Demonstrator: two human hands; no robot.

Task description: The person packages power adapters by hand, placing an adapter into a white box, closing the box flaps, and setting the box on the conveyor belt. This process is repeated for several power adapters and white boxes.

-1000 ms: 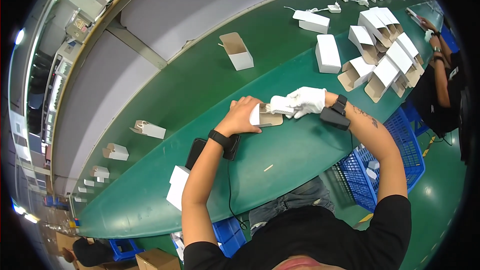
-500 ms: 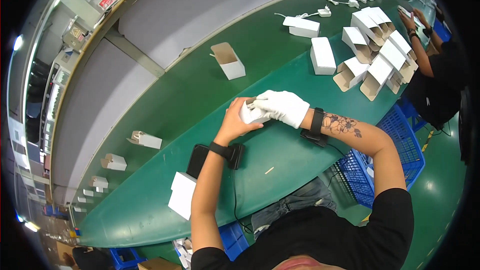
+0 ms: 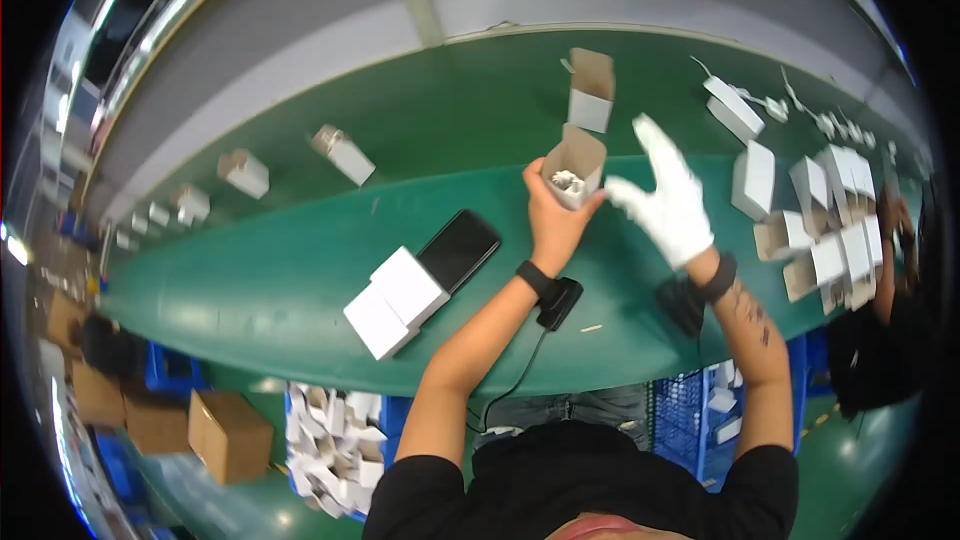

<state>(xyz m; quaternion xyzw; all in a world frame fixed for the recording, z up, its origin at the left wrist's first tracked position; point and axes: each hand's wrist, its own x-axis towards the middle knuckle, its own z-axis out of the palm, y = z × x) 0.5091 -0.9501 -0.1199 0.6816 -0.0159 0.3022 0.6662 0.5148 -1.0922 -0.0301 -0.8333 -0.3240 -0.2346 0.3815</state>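
Observation:
My left hand (image 3: 555, 227) is wrapped round a small white cardboard box (image 3: 578, 152) with a brown inside, its top flap up. A white piece (image 3: 568, 182), perhaps a charger or coiled cable, shows inside the box. My right hand (image 3: 668, 202), in a white glove, is just right of the box with thumb and fingers spread and nothing in it. Another open white box (image 3: 591, 100) stands right behind the held one. Left of my left forearm, a black smartphone (image 3: 459, 251) lies against white closed boxes (image 3: 398, 300).
Open white boxes (image 3: 343, 155) stand in a row at the far left. More white boxes (image 3: 830, 230) and white chargers with cables (image 3: 830, 125) are at the right, near another person's arm (image 3: 886, 275). Below the green table (image 3: 300, 290) are blue baskets (image 3: 678, 420) and cartons (image 3: 230, 437).
The gloved right hand has come away from the box and spread its fingers. My left hand still holds the box, now upright with its inside showing. The view has turned leftward.

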